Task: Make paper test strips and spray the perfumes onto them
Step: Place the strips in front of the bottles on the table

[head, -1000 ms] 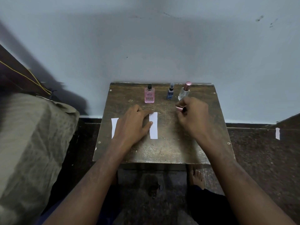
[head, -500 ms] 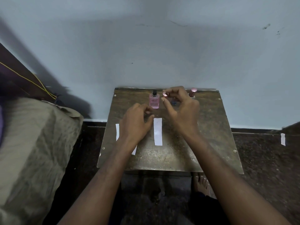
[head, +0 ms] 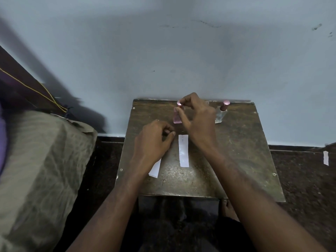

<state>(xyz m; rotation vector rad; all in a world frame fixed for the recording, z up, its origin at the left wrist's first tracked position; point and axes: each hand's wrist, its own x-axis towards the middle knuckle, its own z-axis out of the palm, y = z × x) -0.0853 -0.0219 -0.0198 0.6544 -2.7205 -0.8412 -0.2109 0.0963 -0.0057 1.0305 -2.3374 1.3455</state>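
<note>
A pink perfume bottle (head: 176, 117) stands at the back of the small brown table (head: 236, 160). My right hand (head: 197, 117) pinches a pink cap (head: 180, 102) right on top of that bottle. A clear bottle with a pink cap (head: 222, 111) stands to the right; a third bottle is hidden behind my right hand. One white paper strip (head: 183, 150) lies in the middle of the table. Another strip (head: 155, 169) pokes out from under my left hand (head: 154, 140), which rests on the table with loosely curled fingers.
A pale wall rises directly behind the table. A cloth-covered bed or cushion (head: 41, 160) fills the left side. A loose paper strip (head: 326, 158) lies on the dark floor at the right. My bare foot (head: 229, 209) shows below the table's front edge.
My right hand carried the pink cap from the table's middle-right back and left, onto the top of the pink bottle. My left hand drew back slightly from the middle strip.
</note>
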